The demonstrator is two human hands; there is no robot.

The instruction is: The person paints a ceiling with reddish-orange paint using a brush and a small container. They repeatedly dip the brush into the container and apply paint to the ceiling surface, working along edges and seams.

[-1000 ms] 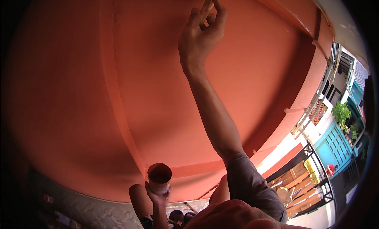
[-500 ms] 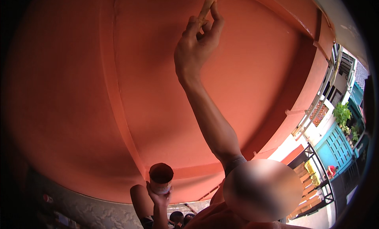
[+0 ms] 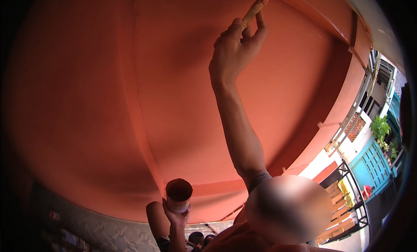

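My right hand [image 3: 234, 52] is raised high in the head view, closed on a wooden-handled brush [image 3: 253, 10] whose red-coated end reaches the top edge, against or close to the coral-painted surface [image 3: 87, 100]; exact contact cannot be made out. Low in the middle, my left hand [image 3: 176, 217] grips a round open can [image 3: 178, 197] with a dark inside and a paint-streaked side. A blurred patch covers part of my shoulder area at lower right.
Raised coral ledges [image 3: 330, 21] border the painted surface. Beyond it at right are a black railing [image 3: 362, 208], wooden slats, a turquoise gate [image 3: 369, 165], plants [image 3: 380, 130] and a small red shape, possibly a person. My bare legs show below, near grey textured ground [image 3: 100, 228].
My right hand and the brush have moved to the right, with the brush now slanting further rightward. My left hand and the can have shifted very slightly right in the view.
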